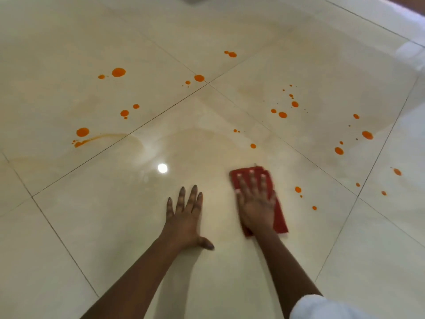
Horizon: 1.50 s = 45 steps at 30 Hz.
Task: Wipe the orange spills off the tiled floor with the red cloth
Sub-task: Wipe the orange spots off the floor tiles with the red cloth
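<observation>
A glossy cream tiled floor [92, 226] with thin dark grout lines fills the view. Orange spills [118, 72] dot the tiles ahead and to both sides, and one drop at the left trails into a faint smear [103, 136]. The red cloth [279, 215] lies flat on the near tile under the right hand [256, 202], fingers spread and pressing it down. The left hand [184, 217] rests flat on bare tile just beside, fingers spread. A white sleeve [322, 307] shows at bottom right.

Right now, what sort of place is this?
Indoors, probably a room in a home, type unclear: glossy tiled floor, a round light reflection, right hand pressing a red cloth near orange spills.
</observation>
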Available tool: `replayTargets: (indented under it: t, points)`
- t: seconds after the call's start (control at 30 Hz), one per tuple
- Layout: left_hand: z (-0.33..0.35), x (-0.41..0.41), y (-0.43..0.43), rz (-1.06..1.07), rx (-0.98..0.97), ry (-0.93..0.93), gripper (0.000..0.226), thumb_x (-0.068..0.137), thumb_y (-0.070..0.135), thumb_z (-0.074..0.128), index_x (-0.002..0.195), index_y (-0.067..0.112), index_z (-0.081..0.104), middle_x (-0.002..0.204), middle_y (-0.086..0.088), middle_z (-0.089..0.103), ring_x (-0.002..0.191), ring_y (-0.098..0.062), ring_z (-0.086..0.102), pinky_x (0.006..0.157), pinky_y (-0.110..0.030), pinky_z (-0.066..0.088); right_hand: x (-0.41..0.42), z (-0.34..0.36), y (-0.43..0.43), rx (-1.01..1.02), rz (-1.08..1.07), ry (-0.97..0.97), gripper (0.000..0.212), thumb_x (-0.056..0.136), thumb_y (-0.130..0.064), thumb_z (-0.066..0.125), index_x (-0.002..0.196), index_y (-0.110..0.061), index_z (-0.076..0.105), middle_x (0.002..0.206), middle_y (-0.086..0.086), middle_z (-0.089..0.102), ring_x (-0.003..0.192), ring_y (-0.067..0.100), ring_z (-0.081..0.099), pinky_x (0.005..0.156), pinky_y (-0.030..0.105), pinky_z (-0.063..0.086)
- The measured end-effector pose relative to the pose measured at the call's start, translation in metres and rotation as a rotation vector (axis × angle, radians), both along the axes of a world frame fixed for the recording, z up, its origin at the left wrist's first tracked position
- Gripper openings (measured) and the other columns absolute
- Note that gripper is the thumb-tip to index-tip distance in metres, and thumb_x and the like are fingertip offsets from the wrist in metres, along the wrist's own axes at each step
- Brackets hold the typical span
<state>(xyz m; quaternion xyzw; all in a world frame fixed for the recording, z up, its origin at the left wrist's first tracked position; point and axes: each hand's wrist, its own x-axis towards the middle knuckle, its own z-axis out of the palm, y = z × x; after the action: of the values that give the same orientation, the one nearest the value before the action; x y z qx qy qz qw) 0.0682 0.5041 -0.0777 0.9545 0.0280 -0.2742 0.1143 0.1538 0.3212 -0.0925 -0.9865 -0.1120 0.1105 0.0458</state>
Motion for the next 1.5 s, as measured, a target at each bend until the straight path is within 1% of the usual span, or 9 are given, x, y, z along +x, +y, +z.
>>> replayTargets:
  t: [0.1, 0.37, 0.57, 0.83, 0.9, 1.03, 1.13, 1.23, 1.5]
  points:
    - [-0.001, 0.000, 0.003, 0.005, -0.002, -0.002, 0.140, 0.050, 0.079, 0.064, 0.144, 0.019, -0.021, 0.138, 0.004, -0.046, 0.127, -0.024, -0.042, 0.108, -0.056, -0.016, -0.029, -0.001, -0.015, 0.020, -0.262, -0.026, 0.053, 0.096, -0.048, 0.015, 0.147, -0.038, 0.004, 0.158, 0.000, -0.001, 0.144, 0.025, -0.009, 0.112, 0.056, 0.006]
    - [0.005, -0.003, 0.003, -0.008, 0.010, -0.060, 0.134, 0.056, 0.078, 0.061, 0.145, 0.018, -0.020, 0.148, 0.002, -0.036, 0.130, -0.020, -0.037, 0.112, -0.051, -0.012, -0.041, 0.003, 0.019, 0.028, -0.054, -0.161, 0.068, 0.086, -0.050, 0.033, 0.137, -0.004, 0.041, 0.144, 0.022, 0.037, 0.135, 0.035, 0.033, 0.107, 0.057, 0.022]
    - [0.009, -0.033, 0.006, 0.007, 0.032, -0.085, 0.119, 0.071, 0.073, 0.053, 0.146, 0.010, -0.014, 0.154, -0.006, -0.026, 0.138, -0.019, -0.028, 0.113, -0.042, -0.010, -0.081, 0.021, 0.041, 0.110, -0.078, -0.187, 0.016, 0.069, -0.019, 0.074, 0.078, -0.008, 0.066, 0.077, 0.008, 0.061, 0.072, 0.028, 0.057, 0.064, 0.037, 0.047]
    - [0.030, -0.037, 0.004, -0.041, -0.006, -0.052, 0.116, 0.075, 0.066, 0.056, 0.145, 0.007, -0.015, 0.154, -0.007, -0.025, 0.142, -0.022, -0.020, 0.115, -0.039, -0.006, -0.057, 0.074, -0.036, 1.181, -0.617, 0.379, 0.024, 0.089, -0.026, 0.058, 0.072, -0.009, 0.060, 0.070, 0.007, 0.055, 0.069, 0.020, 0.049, 0.063, 0.031, 0.038]
    - [0.033, -0.030, -0.007, -0.092, -0.031, -0.057, 0.114, 0.077, 0.063, 0.057, 0.145, 0.007, -0.015, 0.153, -0.005, -0.027, 0.142, -0.021, -0.020, 0.115, -0.039, -0.006, -0.047, 0.076, -0.072, 1.012, -0.683, 0.282, 0.023, 0.093, -0.019, 0.052, 0.101, -0.003, 0.066, 0.099, 0.010, 0.063, 0.094, 0.025, 0.057, 0.083, 0.037, 0.043]
    - [0.028, -0.021, -0.030, -0.161, -0.038, -0.022, 0.113, 0.077, 0.060, 0.059, 0.146, 0.009, -0.014, 0.153, -0.004, -0.027, 0.142, -0.021, -0.020, 0.115, -0.040, -0.004, -0.051, 0.055, -0.063, 0.452, -0.397, -0.051, 0.045, 0.096, -0.029, 0.040, 0.139, -0.017, 0.041, 0.148, 0.011, 0.034, 0.136, 0.028, 0.026, 0.107, 0.041, 0.024]
    - [0.025, -0.024, -0.034, -0.176, 0.013, 0.040, 0.111, 0.078, 0.054, 0.062, 0.146, 0.009, -0.014, 0.154, -0.005, -0.026, 0.142, -0.022, -0.021, 0.115, -0.044, -0.001, -0.064, 0.029, -0.023, 0.220, -0.139, 0.090, 0.060, 0.092, -0.052, 0.014, 0.148, -0.031, 0.009, 0.158, 0.005, -0.006, 0.143, 0.024, -0.011, 0.113, 0.046, -0.003]
    - [0.029, -0.024, -0.031, -0.207, 0.065, 0.076, 0.108, 0.081, 0.052, 0.060, 0.146, 0.010, -0.014, 0.154, -0.005, -0.026, 0.142, -0.023, -0.020, 0.115, -0.045, 0.000, -0.066, 0.015, -0.021, 0.077, -0.069, 0.096, 0.076, 0.076, -0.056, -0.014, 0.147, -0.031, -0.006, 0.156, 0.006, -0.016, 0.140, 0.027, -0.022, 0.110, 0.048, -0.014]
    - [0.045, 0.008, -0.042, -0.315, 0.068, 0.042, 0.105, 0.083, 0.054, 0.057, 0.146, 0.011, -0.015, 0.153, -0.003, -0.027, 0.141, -0.020, -0.022, 0.116, -0.042, -0.004, -0.067, 0.016, -0.024, 0.053, -0.166, 0.110, 0.058, 0.087, -0.051, 0.029, 0.138, -0.027, 0.042, 0.144, 0.010, 0.042, 0.133, 0.041, 0.033, 0.099, 0.064, 0.025]
